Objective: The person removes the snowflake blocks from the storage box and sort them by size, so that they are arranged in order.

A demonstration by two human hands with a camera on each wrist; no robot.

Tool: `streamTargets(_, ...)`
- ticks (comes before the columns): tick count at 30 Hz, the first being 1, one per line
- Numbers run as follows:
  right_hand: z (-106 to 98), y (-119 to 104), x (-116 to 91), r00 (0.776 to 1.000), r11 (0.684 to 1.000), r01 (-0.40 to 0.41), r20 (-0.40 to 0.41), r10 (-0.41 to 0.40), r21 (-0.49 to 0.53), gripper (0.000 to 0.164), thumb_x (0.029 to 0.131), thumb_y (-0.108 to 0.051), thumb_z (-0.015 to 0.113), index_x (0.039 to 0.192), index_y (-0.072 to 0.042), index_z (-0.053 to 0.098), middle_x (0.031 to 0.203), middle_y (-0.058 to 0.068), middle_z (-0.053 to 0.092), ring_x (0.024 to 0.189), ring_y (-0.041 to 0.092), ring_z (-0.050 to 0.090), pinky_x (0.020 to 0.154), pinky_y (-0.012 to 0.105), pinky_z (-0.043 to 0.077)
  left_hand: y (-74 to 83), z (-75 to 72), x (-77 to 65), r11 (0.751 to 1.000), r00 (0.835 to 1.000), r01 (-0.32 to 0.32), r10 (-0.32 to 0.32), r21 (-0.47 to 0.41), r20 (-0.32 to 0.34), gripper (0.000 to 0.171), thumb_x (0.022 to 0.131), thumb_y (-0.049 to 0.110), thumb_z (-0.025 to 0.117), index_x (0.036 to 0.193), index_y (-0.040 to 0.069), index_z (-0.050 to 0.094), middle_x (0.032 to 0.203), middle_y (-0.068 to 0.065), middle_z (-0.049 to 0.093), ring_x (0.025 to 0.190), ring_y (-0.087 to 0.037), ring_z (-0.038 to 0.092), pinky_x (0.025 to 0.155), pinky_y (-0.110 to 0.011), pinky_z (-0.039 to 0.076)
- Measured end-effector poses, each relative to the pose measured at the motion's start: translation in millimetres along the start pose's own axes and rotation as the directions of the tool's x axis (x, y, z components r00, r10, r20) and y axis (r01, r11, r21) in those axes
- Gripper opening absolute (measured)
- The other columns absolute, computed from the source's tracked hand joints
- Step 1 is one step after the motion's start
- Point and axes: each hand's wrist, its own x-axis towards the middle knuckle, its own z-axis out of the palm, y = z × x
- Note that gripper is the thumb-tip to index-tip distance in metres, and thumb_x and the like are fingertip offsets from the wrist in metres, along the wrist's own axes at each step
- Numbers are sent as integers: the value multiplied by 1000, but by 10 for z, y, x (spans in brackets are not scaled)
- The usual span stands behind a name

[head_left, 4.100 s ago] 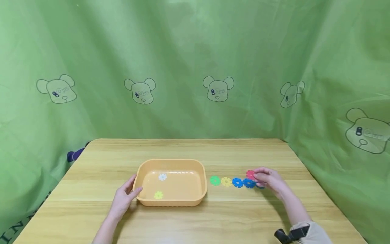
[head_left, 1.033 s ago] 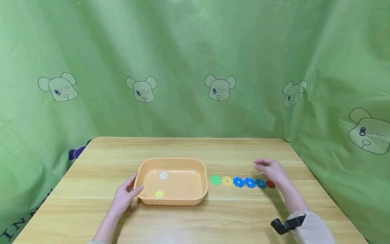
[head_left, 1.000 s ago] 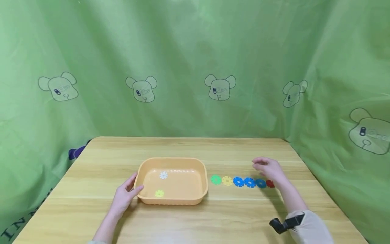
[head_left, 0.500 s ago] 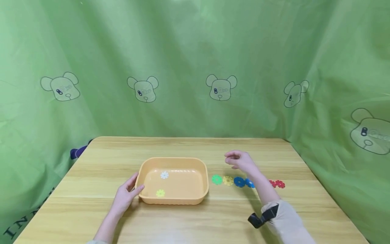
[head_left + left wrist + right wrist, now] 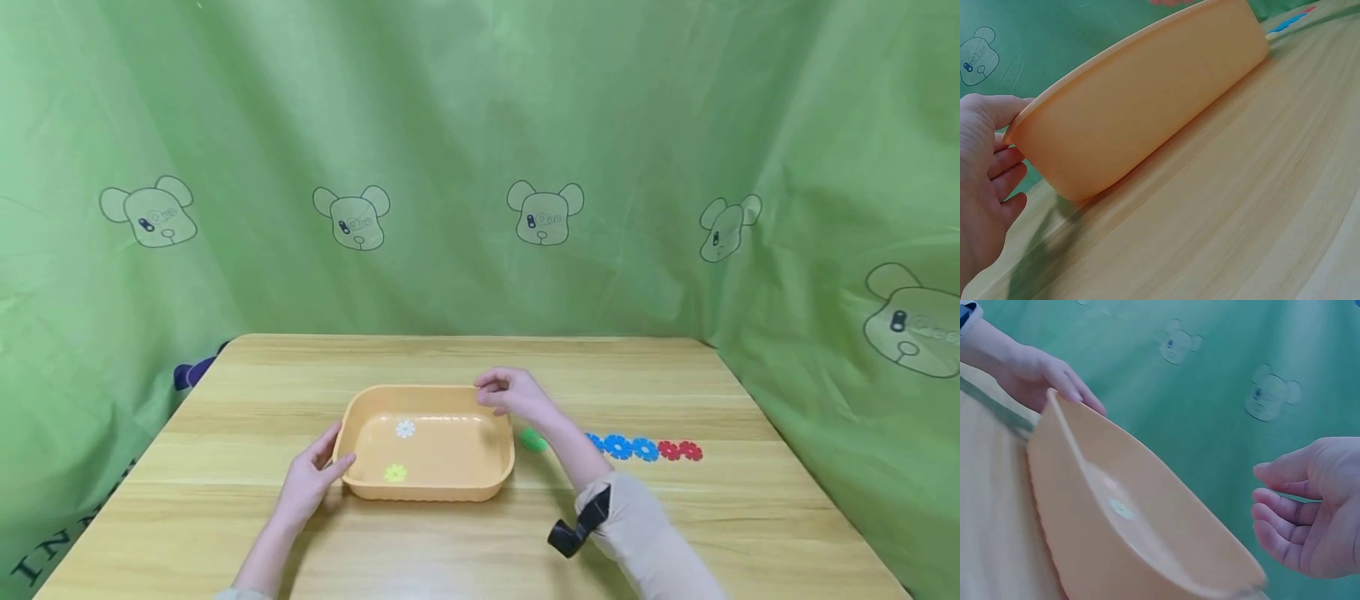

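Observation:
In the head view my left hand grips the left end of an orange plastic basin, thumb over the rim and fingers outside; the left wrist view shows the same hold. My right hand hovers at the basin's back right corner with loosely bent fingers. Nothing is between them in the right wrist view, where thumb and fingertips are apart. Inside the basin lie a white snowflake disc and a yellow-green snowflake disc.
To the basin's right, a row of snowflake discs lies on the wooden table: a green disc, blue discs and red discs. My right forearm hides part of this row. A green curtain hangs behind the table.
The red disc pinched by my right hand earlier is let go, and two red discs now end the row. That hand has swept left to the basin. My left hand keeps its hold.

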Motion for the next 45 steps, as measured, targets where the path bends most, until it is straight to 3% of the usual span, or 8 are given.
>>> streamTargets(6,292,-41,135,998,1000,12,58,-13,16,30,84,-2,65,110,9,58,87,7,62,76,13,59,69,33,56,4,7,18,1000,1000,1,-1,7,-5,63,87,5,63,140,-7,31,144,-21,31,132,-33,30,98,-18,33)
streamTargets(10,458,17,219,995,999,-16,97,12,33,31,83,-4,66,111,9,58,85,5,60,77,16,59,68,31,56,0,1,13,1000,1000,-1,1,5,-5,64,86,6,63,140,-7,31,144,-21,31,132,-33,30,97,-15,33)
streamTargets(18,756,89,286,984,999,-38,172,37,1,31,81,-5,69,107,8,59,82,3,61,74,13,57,72,39,56,21,6,3,1000,1000,-2,2,-1,2,64,86,6,63,140,-8,30,144,-22,30,132,-35,29,100,-22,33)
streamTargets(26,1028,205,352,973,999,-26,227,36,-46,25,75,1,71,98,7,63,72,1,58,61,14,57,56,29,54,28,15,-12,1000,1000,5,-5,-3,-3,63,87,4,62,140,-8,30,145,-22,29,133,-34,28,98,-17,33)
streamTargets(34,1152,263,366,953,981,60,302,-2,-183,20,74,2,73,92,3,65,70,-1,58,60,9,51,48,20,46,12,39,-11,1000,1000,-10,9,-12,-3,63,86,4,63,139,-9,30,143,-22,32,131,-35,32,98,-20,35)
streamTargets(41,1213,284,368,946,946,142,322,-43,-291,20,70,2,75,89,2,66,66,-4,53,60,6,46,55,15,38,16,30,-15,1000,1000,-3,3,-23,-7,62,87,4,62,140,-8,31,143,-23,32,130,-35,32,97,-19,36)
streamTargets(45,1248,299,359,941,928,150,336,-30,-340,20,70,1,77,87,-2,66,67,-5,50,62,5,44,57,16,38,-1,27,-12,1000,1000,5,-5,-28,-11,62,86,3,62,139,-7,32,143,-22,32,130,-33,33,97,-19,36)
